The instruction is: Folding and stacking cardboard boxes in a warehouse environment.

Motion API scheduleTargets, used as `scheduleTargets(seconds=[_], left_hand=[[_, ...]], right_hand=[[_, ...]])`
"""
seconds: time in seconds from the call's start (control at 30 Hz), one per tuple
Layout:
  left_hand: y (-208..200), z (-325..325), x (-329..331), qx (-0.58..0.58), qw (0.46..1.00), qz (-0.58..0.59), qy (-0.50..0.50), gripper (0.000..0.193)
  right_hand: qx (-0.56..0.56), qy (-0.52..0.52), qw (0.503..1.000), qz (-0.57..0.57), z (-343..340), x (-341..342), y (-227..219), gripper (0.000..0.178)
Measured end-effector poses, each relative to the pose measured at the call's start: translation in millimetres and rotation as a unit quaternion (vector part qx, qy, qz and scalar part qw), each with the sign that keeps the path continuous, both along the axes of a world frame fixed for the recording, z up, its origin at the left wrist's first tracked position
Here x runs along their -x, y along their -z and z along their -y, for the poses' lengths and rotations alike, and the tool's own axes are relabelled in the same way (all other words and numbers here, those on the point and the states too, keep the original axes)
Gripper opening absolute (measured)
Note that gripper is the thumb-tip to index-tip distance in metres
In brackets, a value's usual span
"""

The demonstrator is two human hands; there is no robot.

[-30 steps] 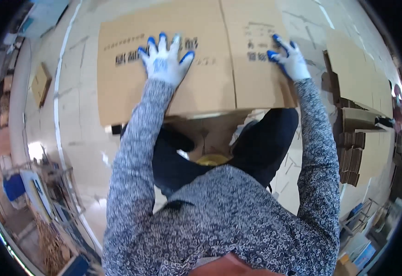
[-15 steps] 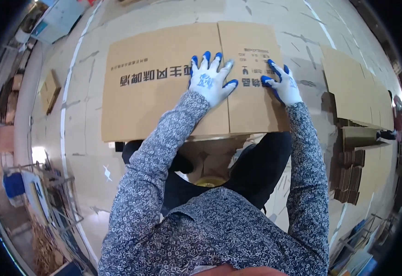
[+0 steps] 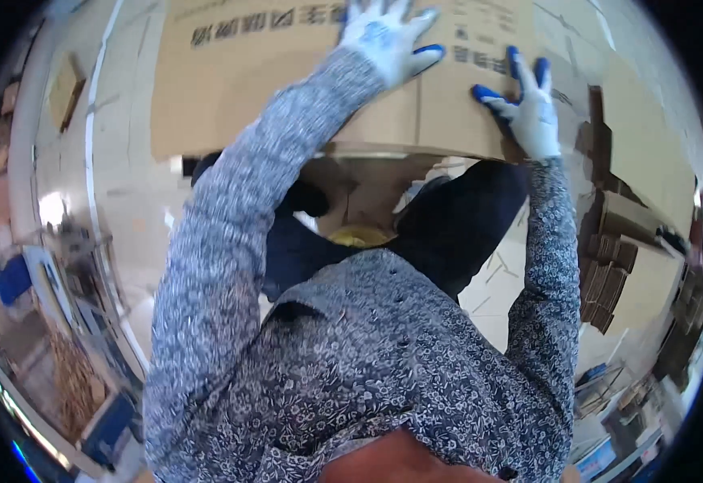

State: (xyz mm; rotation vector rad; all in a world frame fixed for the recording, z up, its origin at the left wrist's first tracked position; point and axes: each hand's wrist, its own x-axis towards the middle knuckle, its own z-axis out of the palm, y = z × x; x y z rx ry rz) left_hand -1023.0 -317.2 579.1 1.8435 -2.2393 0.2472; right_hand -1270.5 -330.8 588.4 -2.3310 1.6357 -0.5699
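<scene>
A pale tiled floor carried everything. Directly beneath both hands a large flattened cardboard box lay on it, printed side up, its near edge just ahead of the person's knees. To the right of the right hand, more flat cardboard sheets were spread on the floor, and nearer the person on that side stood stacks of folded brown cartons. Well to the left of the left hand lay a small cardboard piece.

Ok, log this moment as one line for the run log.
left hand: flat on cardboard box | right hand: flat on same box near its front edge | stacked flat cartons: on floor at right
</scene>
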Motion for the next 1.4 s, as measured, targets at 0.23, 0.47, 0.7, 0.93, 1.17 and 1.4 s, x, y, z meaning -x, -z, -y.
scheduleTargets(seconds=[0.23, 0.47, 0.7, 0.93, 1.17, 1.4], left_hand=[[3, 9, -21, 0.001, 0.999, -0.020, 0.031, 0.062], [-9, 12, -8, -0.024, 0.998, -0.031, 0.042, 0.064], [5, 12, -16, -0.020, 0.999, -0.005, 0.037, 0.064], [5, 16, -11, 0.002, 0.999, 0.016, 0.050, 0.064], [1, 14, -18, 0.000, 0.999, 0.030, 0.044, 0.065], [16, 31, 34, 0.008, 0.990, -0.084, 0.109, 0.063]], right_hand=[[0.065, 0.237, 0.962, -0.116, 56, 151, 1, 0.102], [-0.075, 0.350, 0.849, -0.388, 43, 291, 35, 0.089], [0.109, 0.198, 0.936, -0.269, 17, 206, -62, 0.045], [0.234, 0.359, 0.903, 0.033, -35, 308, -210, 0.058], [0.137, 0.595, 0.791, 0.021, 10, 455, -22, 0.069], [0.069, 0.576, 0.812, 0.058, -42, 630, 77, 0.046]])
